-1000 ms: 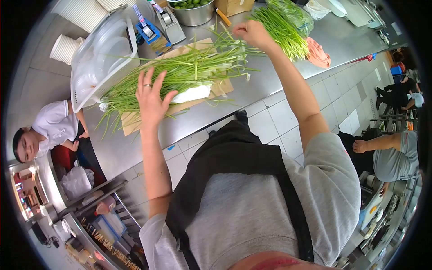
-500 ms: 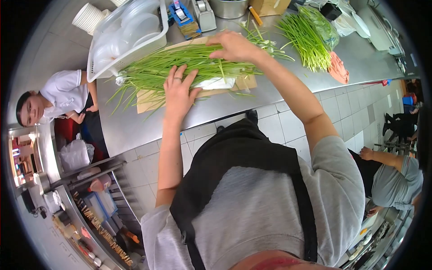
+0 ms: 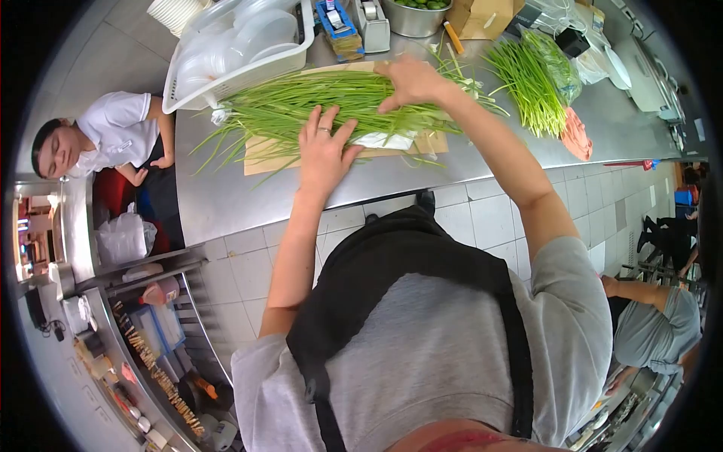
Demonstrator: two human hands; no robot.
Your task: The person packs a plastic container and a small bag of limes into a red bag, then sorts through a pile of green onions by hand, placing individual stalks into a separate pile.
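A wide heap of long, thin green chives (image 3: 286,102) lies on a sheet of brown cardboard (image 3: 265,157) on the steel table. My left hand (image 3: 325,154), with a ring on one finger, rests on the near side of the heap, fingers spread. At the far side, toward the pale stalk ends, my right hand (image 3: 413,81) arches over the chives with thumb and fingers apart. Between the hands, a piece of white material (image 3: 392,141) shows at the heap's near edge; I cannot tell whether it is paper or cloth.
A white basket (image 3: 241,87) of clear plastic lids stands at the left, beside tape dispensers (image 3: 339,34). Behind are a metal pot (image 3: 414,19) and an orange-handled tool (image 3: 453,38). More chives (image 3: 527,83) lie at right. One person (image 3: 124,135) sits left; another (image 3: 659,328) stands right.
The whole view has shifted, so the table appears farther right. My right thumb sits lower and wider from the fingers. My left hand keeps about the same place on the chives.
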